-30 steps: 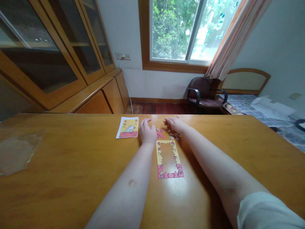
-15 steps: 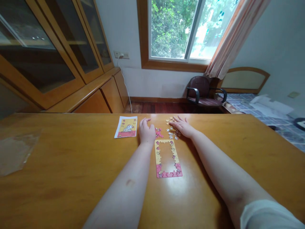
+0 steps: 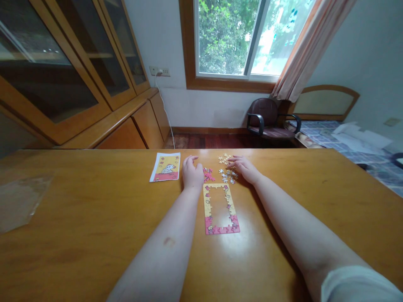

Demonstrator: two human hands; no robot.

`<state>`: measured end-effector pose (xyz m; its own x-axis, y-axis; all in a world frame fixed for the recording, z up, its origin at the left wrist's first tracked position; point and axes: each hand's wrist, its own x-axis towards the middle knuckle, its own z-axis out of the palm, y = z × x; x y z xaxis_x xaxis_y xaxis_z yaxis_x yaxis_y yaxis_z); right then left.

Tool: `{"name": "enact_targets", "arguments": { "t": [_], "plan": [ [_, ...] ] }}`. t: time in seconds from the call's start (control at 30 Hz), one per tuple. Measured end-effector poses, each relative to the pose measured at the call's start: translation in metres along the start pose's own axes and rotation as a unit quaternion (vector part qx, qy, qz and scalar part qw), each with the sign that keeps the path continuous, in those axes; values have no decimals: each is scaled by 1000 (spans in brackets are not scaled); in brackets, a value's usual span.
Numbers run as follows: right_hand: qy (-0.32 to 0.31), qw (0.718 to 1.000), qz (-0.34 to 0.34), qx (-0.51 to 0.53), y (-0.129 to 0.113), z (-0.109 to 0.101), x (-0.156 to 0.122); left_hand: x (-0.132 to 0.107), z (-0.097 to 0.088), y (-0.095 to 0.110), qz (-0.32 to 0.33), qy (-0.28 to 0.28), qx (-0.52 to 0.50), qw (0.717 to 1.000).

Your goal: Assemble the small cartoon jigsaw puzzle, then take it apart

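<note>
A jigsaw border (image 3: 208, 209) lies assembled on the table, yellow above and pink below, with bare wood inside it. My left hand (image 3: 192, 173) rests beside a pile of pink puzzle pieces (image 3: 208, 175), its fingers loosely bent and the thumb apart, nothing seen in it. My right hand (image 3: 246, 168) reaches from the right with fingers stretched out, their tips at the edge of the yellow puzzle pieces (image 3: 224, 158). Just below those fingers is a cluster of white puzzle pieces (image 3: 227, 176). Left of my left hand lies a picture card (image 3: 165, 167) with a white animal on yellow and pink.
A clear plastic bag (image 3: 23, 203) lies at the left of the wooden table (image 3: 94, 209). Beyond the far edge stand a dark office chair (image 3: 266, 119) and a bed (image 3: 333, 130). A glass-fronted cabinet (image 3: 100, 100) lines the left wall.
The fingers of my right hand have drawn together and shifted slightly right, uncovering more of the yellow and white pieces. My left hand stays nearly in place. The view has shifted slightly.
</note>
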<state>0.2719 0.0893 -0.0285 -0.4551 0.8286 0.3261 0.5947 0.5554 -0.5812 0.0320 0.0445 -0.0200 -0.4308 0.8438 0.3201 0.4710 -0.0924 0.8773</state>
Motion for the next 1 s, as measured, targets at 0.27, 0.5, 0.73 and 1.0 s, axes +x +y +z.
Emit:
{"name": "enact_targets", "arguments": {
  "t": [0.27,0.5,0.73,1.0],
  "plan": [
    [82,992,101,-8,18,-5,1,0,-1,1,-12,-4,8,1000],
    [-35,966,179,-182,14,0,9,-1,-2,3,-34,-13,7,999],
    [-86,970,132,-186,14,5,28,-1,0,1,-42,-10,-1,999],
    [-146,974,29,-172,8,13,52,-1,1,1,-36,-14,3,999]
  ]
}}
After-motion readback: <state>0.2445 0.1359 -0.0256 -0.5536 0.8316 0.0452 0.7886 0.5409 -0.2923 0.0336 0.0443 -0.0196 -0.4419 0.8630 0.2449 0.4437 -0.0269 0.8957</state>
